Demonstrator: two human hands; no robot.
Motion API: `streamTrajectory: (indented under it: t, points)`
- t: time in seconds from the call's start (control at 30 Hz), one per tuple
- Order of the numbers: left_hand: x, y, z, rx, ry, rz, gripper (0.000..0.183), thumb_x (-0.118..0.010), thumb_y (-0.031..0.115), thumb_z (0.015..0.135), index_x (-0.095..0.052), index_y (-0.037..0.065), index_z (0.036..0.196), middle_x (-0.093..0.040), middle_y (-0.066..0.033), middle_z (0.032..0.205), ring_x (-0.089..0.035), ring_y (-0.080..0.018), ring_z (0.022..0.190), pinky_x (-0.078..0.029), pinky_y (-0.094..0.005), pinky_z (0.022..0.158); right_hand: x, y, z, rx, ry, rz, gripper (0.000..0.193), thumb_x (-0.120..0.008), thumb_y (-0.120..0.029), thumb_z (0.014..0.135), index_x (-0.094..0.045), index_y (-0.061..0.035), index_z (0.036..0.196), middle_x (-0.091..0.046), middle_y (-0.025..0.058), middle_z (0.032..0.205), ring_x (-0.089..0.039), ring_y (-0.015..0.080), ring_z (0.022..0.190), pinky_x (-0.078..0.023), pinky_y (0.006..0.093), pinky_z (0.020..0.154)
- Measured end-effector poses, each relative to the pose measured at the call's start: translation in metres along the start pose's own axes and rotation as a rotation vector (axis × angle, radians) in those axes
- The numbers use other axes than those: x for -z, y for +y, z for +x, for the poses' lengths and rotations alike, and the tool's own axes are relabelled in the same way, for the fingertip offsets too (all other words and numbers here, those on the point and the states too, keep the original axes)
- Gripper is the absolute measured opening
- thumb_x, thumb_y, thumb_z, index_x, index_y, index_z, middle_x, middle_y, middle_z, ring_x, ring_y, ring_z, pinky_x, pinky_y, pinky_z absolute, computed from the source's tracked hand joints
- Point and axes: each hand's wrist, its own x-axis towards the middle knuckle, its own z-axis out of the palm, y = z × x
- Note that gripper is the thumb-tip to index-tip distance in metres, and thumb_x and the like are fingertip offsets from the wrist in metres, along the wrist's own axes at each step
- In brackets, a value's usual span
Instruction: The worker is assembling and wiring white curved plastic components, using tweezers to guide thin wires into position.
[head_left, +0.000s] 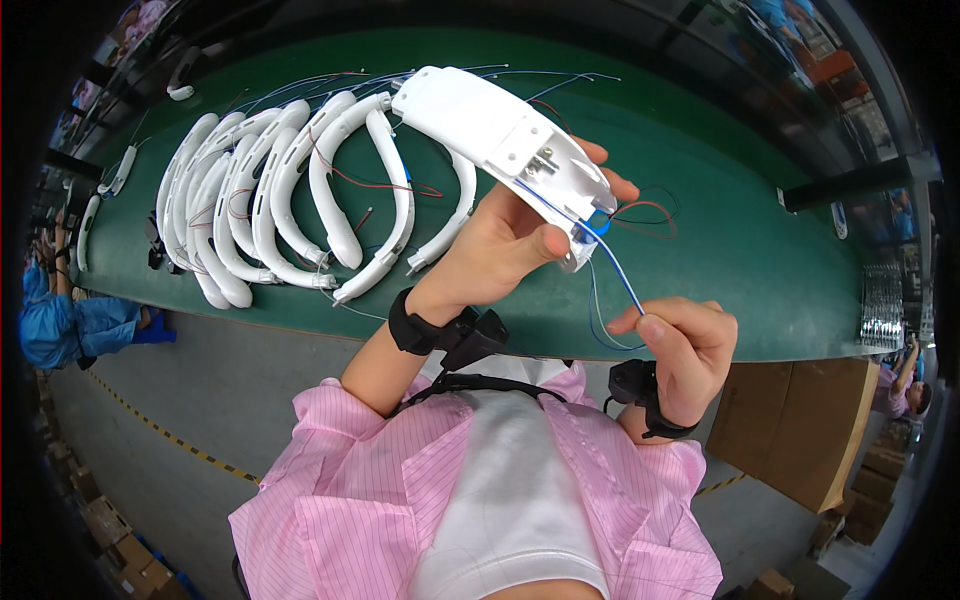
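The green table [720,250] spans the upper half of the frame, curving with the lens. On it, upper left, lies a row of white curved housings [270,200], packed side by side and overlapping, with thin red and blue wires trailing among them. Above centre, the white housing piece [490,130] is held clear of the table, open side facing the camera. The left hand [500,250] is closed around its lower right end, thumb across the near edge and fingers behind; the part extends up and left from the grip. The right hand [690,345], lower right of centre, pinches the blue-and-white wire [615,265] between thumb and forefinger; the wire runs taut up and left into the housing. The fittings inside the housing are too small to identify. Both wrists carry black strapped devices, partly hidden. Loose wires [645,210] behind the left hand's fingers are partly covered.
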Motion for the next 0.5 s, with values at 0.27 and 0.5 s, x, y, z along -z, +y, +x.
streamTrajectory:
  t: [0.27,0.5]
  points:
    - [-0.001,-0.004,0.002,-0.085,-0.025,0.007,0.072,-0.074,0.036,0.067,-0.038,0.008,0.123,-0.052,-0.0193,0.119,-0.048,-0.0296,0.115,-0.040,-0.0402,0.096,0.014,0.010,0.006,0.010,-0.220,0.277,0.018,-0.056,-0.009,0.065,-0.067,0.0048,0.069,-0.063,0.0121,0.059,-0.047,0.0090,0.040,-0.030,0.0200,0.039]
    - [-0.005,-0.001,0.003,-0.065,-0.047,-0.023,0.067,-0.078,0.026,0.064,-0.041,0.008,0.118,-0.049,-0.0209,0.123,-0.049,-0.0289,0.115,-0.041,-0.0380,0.095,0.013,0.017,0.014,0.018,-0.340,0.494,0.017,-0.056,-0.009,0.067,-0.067,0.0041,0.069,-0.060,0.0102,0.055,-0.044,0.0086,0.039,-0.028,0.0207,0.039]
